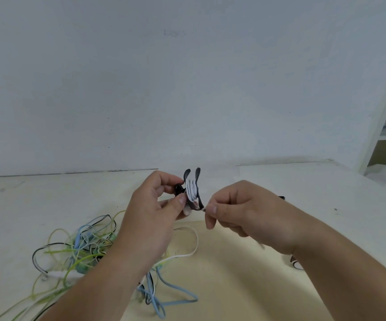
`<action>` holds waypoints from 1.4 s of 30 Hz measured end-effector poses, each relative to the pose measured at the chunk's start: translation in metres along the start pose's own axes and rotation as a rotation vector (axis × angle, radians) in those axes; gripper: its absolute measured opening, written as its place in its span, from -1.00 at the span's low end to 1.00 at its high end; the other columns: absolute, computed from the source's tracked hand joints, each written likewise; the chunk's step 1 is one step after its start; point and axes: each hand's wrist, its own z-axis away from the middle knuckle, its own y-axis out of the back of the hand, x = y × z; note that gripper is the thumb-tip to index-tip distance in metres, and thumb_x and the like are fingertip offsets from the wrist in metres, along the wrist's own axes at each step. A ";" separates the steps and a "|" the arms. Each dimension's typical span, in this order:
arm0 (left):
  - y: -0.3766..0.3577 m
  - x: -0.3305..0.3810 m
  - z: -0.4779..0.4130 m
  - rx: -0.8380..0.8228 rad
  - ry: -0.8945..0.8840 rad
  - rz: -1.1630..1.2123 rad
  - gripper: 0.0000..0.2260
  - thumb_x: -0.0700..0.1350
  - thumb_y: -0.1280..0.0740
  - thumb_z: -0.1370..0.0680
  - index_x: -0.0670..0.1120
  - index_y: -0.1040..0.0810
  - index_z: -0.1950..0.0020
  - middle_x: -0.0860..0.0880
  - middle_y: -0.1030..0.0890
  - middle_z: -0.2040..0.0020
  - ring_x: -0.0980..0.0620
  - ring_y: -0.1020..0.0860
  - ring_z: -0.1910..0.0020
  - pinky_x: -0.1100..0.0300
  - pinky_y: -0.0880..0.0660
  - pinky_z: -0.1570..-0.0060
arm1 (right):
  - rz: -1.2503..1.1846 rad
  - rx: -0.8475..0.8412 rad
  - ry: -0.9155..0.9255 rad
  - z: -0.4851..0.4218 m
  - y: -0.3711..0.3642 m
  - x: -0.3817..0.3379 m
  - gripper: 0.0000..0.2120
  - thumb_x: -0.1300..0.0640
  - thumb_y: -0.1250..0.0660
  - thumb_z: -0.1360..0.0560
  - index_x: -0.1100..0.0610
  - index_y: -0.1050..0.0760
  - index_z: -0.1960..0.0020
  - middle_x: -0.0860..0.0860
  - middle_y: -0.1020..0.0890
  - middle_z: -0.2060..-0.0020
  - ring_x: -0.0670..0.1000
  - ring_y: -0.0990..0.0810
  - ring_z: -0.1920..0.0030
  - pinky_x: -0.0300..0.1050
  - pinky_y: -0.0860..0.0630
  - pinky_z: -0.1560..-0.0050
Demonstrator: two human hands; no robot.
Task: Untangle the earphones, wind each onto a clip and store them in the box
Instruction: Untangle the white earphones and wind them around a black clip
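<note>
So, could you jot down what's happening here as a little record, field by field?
Who: a person, bare hands, seen from a head camera
Left side: left hand grips the black clip, raised above the table
Right side: right hand pinches the white cable at the clip's lower end
Winding: several white turns already round the clip
Waiting: tangle of green, blue and black-and-white cables on the table, lower left
Stage: winding one earphone, others not yet untangled
</note>
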 end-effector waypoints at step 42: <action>-0.006 0.005 0.006 -0.359 -0.014 0.284 -0.75 -0.33 -0.40 -0.38 0.02 -0.67 0.13 -0.19 -0.67 0.09 -0.05 -0.62 0.18 0.14 -0.61 0.14 | -0.272 0.213 -0.093 -0.013 0.002 0.017 -0.63 0.26 -0.23 -0.58 0.12 -0.46 0.40 -0.02 -0.30 0.49 -0.03 -0.17 0.48 -0.20 -0.13 0.45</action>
